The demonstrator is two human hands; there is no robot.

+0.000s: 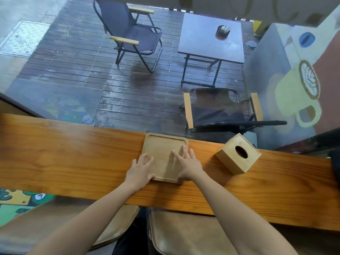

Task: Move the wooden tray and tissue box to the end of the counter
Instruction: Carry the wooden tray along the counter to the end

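A square, shallow wooden tray (161,146) lies flat on the long wooden counter (73,159), near its far edge. My left hand (139,172) rests on the tray's left near corner, thumb along the front rim and fingers spread on the left rim. My right hand (187,165) lies flat inside the tray at its right side, fingers spread. A wooden cube tissue box (239,155) with an oval hole in its top stands to the right of the tray, apart from it and turned at an angle.
A window pane runs along the counter's far edge; beyond it are a wet deck, folding chairs (128,34) and a small table (211,37). A dark object (334,161) sits at the counter's right end. Wooden stool seats (184,234) are below me.
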